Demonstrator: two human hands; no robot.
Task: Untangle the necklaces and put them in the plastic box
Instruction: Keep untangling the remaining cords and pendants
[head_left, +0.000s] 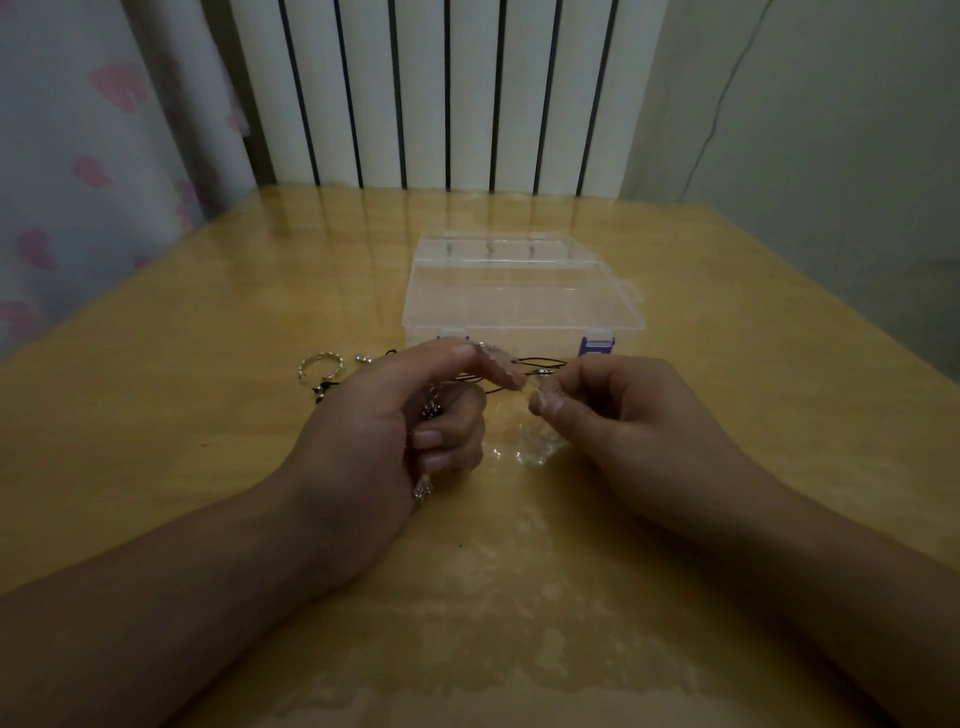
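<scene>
We pinch tangled necklaces between our left hand and right hand, fingers curled on the cords, just before the closed box on the table.

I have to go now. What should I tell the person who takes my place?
Left hand holds the tangled necklaces, charms hanging from it.
Right hand pinches a dark cord of the same tangle.
Plastic box sits on the table just behind the hands, lid shut.
A silver ring-shaped piece lies left of the hands.
Done: nothing boxed.
Left: untangle, open box, put the necklaces in.
</scene>
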